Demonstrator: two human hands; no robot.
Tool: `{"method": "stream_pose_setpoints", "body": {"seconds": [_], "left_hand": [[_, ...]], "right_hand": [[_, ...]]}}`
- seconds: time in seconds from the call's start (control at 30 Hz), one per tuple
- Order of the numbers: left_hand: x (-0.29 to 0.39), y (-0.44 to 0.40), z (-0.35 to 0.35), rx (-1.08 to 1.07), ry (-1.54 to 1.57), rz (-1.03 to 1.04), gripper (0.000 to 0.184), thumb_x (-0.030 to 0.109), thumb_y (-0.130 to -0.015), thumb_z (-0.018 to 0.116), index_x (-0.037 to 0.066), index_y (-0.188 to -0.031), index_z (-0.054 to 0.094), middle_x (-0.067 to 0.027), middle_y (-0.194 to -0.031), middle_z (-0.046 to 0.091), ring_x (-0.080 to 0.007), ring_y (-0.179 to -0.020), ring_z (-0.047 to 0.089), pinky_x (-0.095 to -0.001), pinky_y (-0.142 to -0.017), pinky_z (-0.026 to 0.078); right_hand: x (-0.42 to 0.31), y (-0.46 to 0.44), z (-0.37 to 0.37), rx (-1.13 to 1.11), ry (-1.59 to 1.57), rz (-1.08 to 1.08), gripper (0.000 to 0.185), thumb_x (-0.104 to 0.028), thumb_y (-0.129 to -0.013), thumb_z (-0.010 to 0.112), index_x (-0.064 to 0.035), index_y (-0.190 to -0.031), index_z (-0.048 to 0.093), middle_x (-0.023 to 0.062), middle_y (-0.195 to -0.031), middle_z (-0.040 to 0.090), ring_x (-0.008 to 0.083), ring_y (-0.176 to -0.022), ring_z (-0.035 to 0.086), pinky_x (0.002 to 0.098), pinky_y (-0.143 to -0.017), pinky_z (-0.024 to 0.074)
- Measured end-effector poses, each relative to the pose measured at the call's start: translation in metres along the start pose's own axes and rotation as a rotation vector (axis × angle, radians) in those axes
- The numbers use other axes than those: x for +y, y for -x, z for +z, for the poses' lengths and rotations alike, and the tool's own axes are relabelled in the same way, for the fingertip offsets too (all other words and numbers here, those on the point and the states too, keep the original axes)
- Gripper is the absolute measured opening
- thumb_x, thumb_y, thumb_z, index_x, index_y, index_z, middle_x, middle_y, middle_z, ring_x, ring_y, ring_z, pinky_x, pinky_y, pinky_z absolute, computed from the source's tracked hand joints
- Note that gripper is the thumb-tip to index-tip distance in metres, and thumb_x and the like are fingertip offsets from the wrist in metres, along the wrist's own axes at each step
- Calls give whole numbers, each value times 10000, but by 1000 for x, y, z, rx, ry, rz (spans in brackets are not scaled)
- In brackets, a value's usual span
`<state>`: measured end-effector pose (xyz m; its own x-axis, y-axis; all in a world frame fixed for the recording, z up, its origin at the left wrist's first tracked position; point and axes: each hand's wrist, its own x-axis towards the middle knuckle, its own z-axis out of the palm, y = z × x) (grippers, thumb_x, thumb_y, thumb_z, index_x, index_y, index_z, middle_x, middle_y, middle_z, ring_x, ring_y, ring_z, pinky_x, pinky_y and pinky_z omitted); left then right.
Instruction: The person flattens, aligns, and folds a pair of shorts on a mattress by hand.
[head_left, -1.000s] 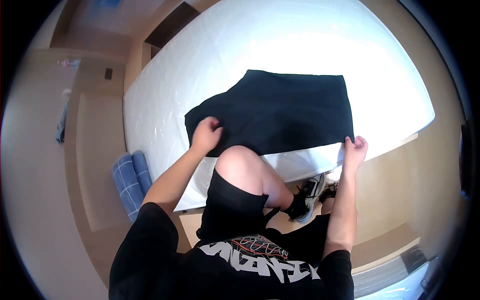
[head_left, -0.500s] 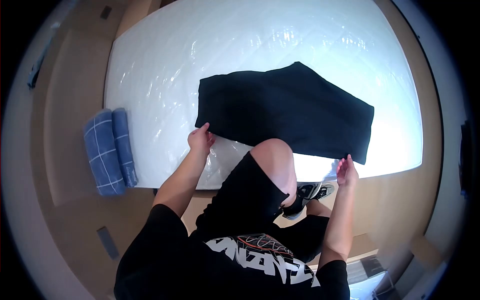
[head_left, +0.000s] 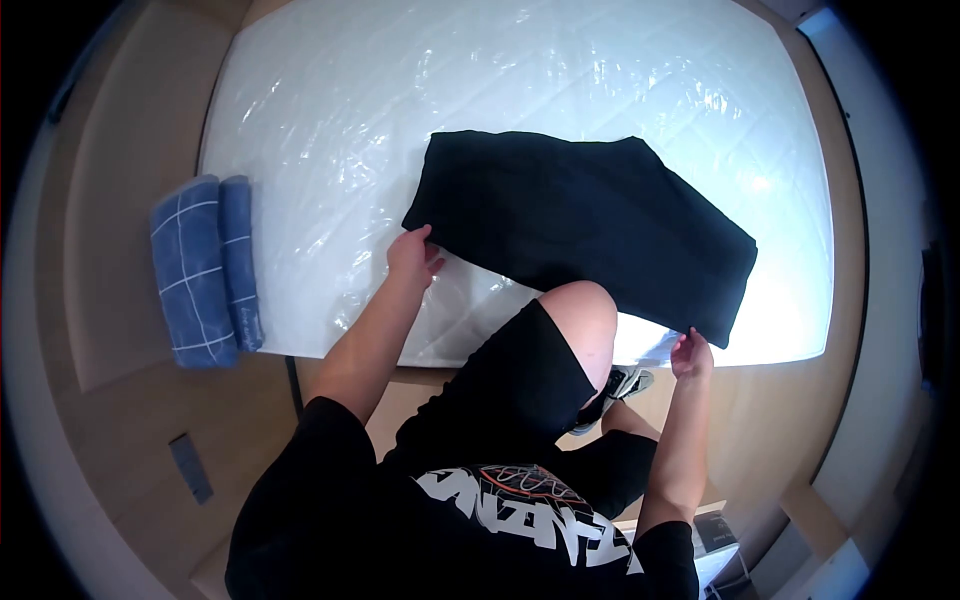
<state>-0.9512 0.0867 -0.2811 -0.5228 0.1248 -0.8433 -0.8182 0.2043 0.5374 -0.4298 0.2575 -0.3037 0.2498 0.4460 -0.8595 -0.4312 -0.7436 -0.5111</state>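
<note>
A black garment (head_left: 590,215), which looks like a pair of shorts folded lengthwise, lies spread on a plastic-covered white mattress (head_left: 330,140). One point of its far edge juts away from me. My left hand (head_left: 411,257) pinches the near left corner between thumb and finger, with the other fingers loosely curled. At the near right corner, my right hand (head_left: 692,356) grips the edge with its fingertips. The cloth between my hands looks fairly flat, and my bent knee (head_left: 585,315) covers part of its near edge.
Blue checked folded or rolled cloths (head_left: 190,275) lie at the mattress's left end. A wooden bed frame (head_left: 850,240) surrounds the mattress. My shoe (head_left: 620,390) shows below its near edge. A grey strip (head_left: 190,467) is on the wooden surface at lower left.
Both hands still hold the garment's corners. The garment's left end has shifted slightly right and away, and its right end slightly nearer me. The camera view has also shifted a little.
</note>
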Motion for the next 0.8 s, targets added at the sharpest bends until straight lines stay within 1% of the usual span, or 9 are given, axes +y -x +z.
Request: {"method": "stream_pose_setpoints", "body": {"seconds": [0.13, 0.27, 0.4, 0.43, 0.53, 0.63, 0.67, 0.73, 0.8], "left_hand": [[2, -18, -4, 23, 48, 55, 142, 84, -829, 704, 72, -919, 594, -64, -843, 525, -223, -803, 521, -498, -814, 510], [1, -18, -12, -23, 1, 55, 99, 37, -824, 656, 67, -862, 569, -47, -767, 510, -199, -781, 528, -496, -919, 479], [0, -11, -19, -27, -299, 237, 108, 29, -810, 663, 22, -875, 577, -70, -742, 552, -199, -678, 557, -392, -710, 550], [-4, -14, -21, -26, -353, 301, 120, 33, -810, 679, -5, -868, 581, -92, -735, 572, -197, -654, 571, -340, -588, 532], [-17, -17, -25, -27, -498, 444, 262, 72, -799, 730, -26, -975, 561, -118, -834, 605, -196, -659, 586, -324, -545, 509], [-33, -21, -26, 149, -638, 739, 541, 140, -768, 781, -68, -1166, 478, -148, -947, 620, -231, -862, 602, -394, -796, 503], [-32, -6, -22, 274, -892, 912, 652, 123, -739, 782, -41, -1249, 411, -203, -1094, 590, -303, -1073, 554, -455, -959, 421], [-33, 18, -5, 403, -1164, 1338, 596, 101, -723, 743, -19, -1232, 458, -227, -1217, 540, -366, -1189, 487, -479, -1029, 359], [-27, 42, 23, 15, -1334, 1561, 562, 119, -721, 725, -8, -1215, 487, -222, -1279, 504, -391, -1206, 475, -489, -1035, 355]], "right_hand": [[8, -21, -5, 64, 34, -55, 57, -75, -966, 559, -43, -928, 588, 50, -723, 611, 134, -602, 585, 255, -496, 478], [1, -19, -4, 147, 37, -116, 180, -133, -992, 543, -42, -845, 593, 41, -665, 615, 119, -574, 594, 237, -505, 500], [-7, -31, -21, 84, 8, -161, 184, -145, -1010, 510, -49, -876, 591, 34, -681, 621, 110, -582, 598, 219, -511, 494], [-10, -36, -27, 69, -34, -205, 183, -148, -1015, 501, -51, -887, 591, 33, -687, 622, 108, -586, 599, 215, -513, 492], [-18, -40, -37, 23, -98, -292, 152, -140, -1019, 484, -46, -943, 576, 33, -724, 616, 109, -610, 597, 215, -530, 478], [-25, -43, -45, 5, -125, -285, 138, -139, -998, 533, -25, -932, 571, 50, -754, 615, 125, -604, 585, 243, -503, 443], [-30, -44, -50, 13, -81, -257, 144, -151, -985, 562, -30, -908, 577, 51, -744, 614, 129, -588, 581, 247, -492, 438], [-44, -34, -49, 31, 7, -206, 168, -173, -957, 620, -40, -859, 588, 53, -723, 613, 136, -557, 573, 257, -470, 429], [-56, -27, -37, 260, 192, -266, 252, -257, -857, 758, -35, -888, 644, 19, -646, 593, 125, -524, 552, 252, -449, 398]]}}
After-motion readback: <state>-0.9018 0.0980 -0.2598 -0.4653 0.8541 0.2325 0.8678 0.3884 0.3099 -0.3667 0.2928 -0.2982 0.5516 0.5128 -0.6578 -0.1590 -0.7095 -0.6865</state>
